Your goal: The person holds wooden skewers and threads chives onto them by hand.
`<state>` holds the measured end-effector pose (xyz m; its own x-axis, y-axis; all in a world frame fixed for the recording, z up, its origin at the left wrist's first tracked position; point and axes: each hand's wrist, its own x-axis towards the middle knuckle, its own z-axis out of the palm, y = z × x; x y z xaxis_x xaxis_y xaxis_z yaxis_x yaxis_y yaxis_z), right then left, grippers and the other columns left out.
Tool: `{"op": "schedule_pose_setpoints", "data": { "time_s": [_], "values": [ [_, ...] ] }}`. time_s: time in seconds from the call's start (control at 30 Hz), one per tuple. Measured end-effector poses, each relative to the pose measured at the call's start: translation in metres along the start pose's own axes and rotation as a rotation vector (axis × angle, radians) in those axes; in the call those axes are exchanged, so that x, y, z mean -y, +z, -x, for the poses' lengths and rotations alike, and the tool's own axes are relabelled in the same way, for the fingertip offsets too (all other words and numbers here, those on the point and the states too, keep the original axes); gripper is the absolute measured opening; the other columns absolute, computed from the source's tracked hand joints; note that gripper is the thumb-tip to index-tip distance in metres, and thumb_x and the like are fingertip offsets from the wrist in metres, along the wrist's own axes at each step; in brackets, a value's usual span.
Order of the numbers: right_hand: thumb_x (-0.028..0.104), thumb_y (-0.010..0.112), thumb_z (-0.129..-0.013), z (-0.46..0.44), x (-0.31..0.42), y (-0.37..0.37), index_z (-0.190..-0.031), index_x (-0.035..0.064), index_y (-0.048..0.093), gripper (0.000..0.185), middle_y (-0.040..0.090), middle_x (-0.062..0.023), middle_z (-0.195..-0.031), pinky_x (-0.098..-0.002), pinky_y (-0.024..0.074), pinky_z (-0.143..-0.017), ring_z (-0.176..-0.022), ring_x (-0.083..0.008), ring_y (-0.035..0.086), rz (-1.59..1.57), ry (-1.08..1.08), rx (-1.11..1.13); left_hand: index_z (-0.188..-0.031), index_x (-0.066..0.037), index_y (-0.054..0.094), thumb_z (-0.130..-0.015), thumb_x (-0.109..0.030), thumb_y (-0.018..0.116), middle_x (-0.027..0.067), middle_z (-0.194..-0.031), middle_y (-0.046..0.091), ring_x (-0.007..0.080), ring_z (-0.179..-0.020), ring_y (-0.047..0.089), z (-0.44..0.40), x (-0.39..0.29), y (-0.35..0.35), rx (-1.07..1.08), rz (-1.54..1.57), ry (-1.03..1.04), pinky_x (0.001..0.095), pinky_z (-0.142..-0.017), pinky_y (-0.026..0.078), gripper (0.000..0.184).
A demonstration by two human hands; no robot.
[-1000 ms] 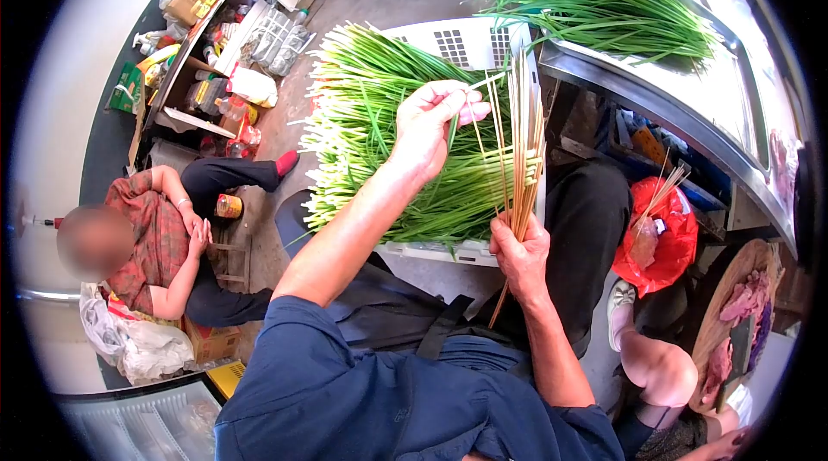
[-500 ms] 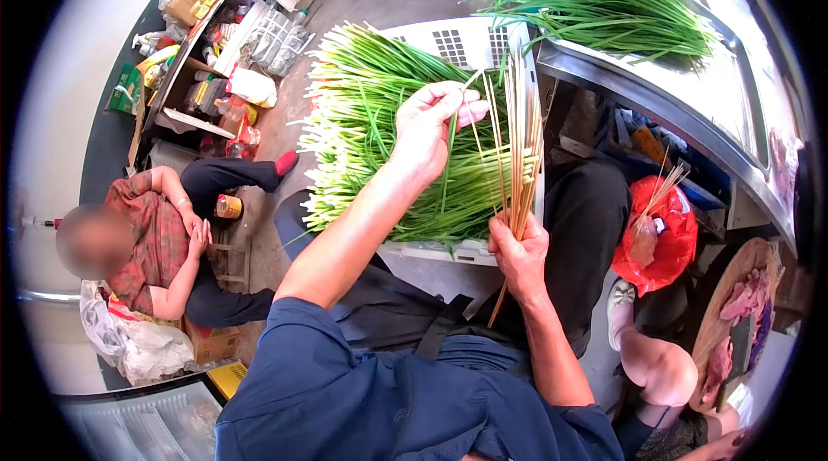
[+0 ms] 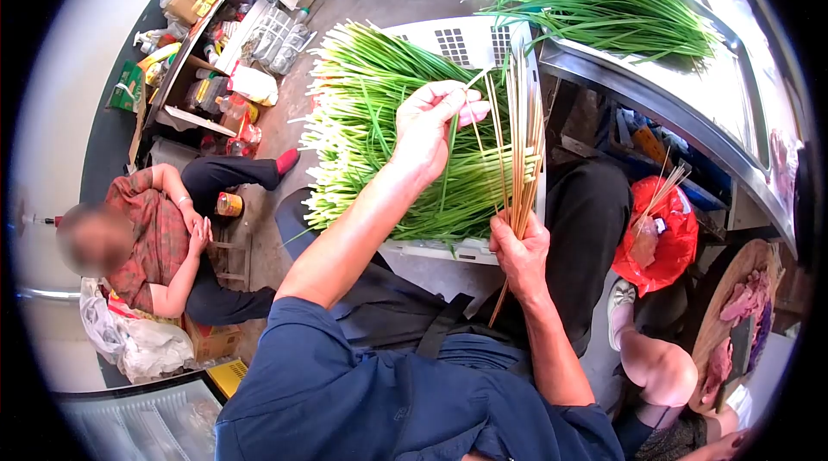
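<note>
My right hand point(image 3: 520, 252) is wrapped round a bundle of thin wooden skewers point(image 3: 521, 159), which fan out upward, with one end sticking out below the fist. Left of their upper ends, my left hand point(image 3: 429, 120) is closed in a pinch on a garlic chive point(image 3: 449, 155); a long green blade hangs beneath the fingers. One skewer's tip is close to those fingertips, but I cannot tell if they touch it. Under both hands lies a heap of garlic chives point(image 3: 371, 116) in a white plastic crate point(image 3: 418, 33), pale stem ends pointing left.
More garlic chives point(image 3: 595, 4) lie on a metal-edged table point(image 3: 655, 86) at upper right. A red plastic bag point(image 3: 668, 267) holds more skewers. Meat lies on a round chopping board point(image 3: 705, 323). One person point(image 3: 151, 245) sits at left, near cluttered shelves point(image 3: 203, 47); another person's leg point(image 3: 660, 366) shows at lower right.
Almost nothing differs. Both hands keep their hold and place, with only a very slight shift of the view.
</note>
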<state>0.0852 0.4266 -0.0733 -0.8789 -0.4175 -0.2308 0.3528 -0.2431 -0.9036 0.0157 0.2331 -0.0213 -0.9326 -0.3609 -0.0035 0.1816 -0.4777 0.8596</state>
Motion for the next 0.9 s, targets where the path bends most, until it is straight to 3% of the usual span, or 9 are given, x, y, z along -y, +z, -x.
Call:
{"op": "schedule_pose_setpoints", "data": {
  "time_s": [0.33,0.6,0.9],
  "values": [
    [0.010,0.061,-0.088,0.000,-0.001,0.000,-0.087,0.0048,0.057,0.007,0.053,0.0025,-0.061,-0.0207,0.0346,-0.046,-0.050,-0.0045,0.044,0.005,0.006,0.000,-0.095,0.000,0.060,-0.089,-0.008,0.059,0.0142,-0.091,0.066,0.0242,-0.081,0.067,-0.001,-0.002,-0.004,0.033,-0.061,-0.054,0.0357,-0.078,0.054,0.010],
    [0.011,0.061,-0.089,-0.001,-0.004,-0.001,-0.088,0.0044,0.057,0.007,0.053,0.0025,-0.061,-0.0203,0.0338,-0.045,-0.050,-0.0044,0.044,0.032,0.001,0.002,-0.095,0.000,0.058,-0.090,-0.012,0.058,0.0155,-0.092,0.066,0.0272,-0.081,0.067,-0.011,-0.015,-0.019,0.156,0.026,-0.259,0.0406,-0.079,0.055,0.013],
    [0.012,0.060,-0.090,0.000,-0.002,0.000,-0.088,0.0041,0.057,0.009,0.053,0.0022,-0.061,-0.0199,0.0327,-0.044,-0.049,-0.0044,0.043,0.017,0.008,-0.008,-0.096,0.000,0.064,-0.085,-0.010,0.065,0.0117,-0.103,0.066,0.0239,-0.102,0.063,-0.008,-0.011,-0.020,0.298,-0.113,-0.383,0.0438,-0.093,0.049,0.015]
  ]
}}
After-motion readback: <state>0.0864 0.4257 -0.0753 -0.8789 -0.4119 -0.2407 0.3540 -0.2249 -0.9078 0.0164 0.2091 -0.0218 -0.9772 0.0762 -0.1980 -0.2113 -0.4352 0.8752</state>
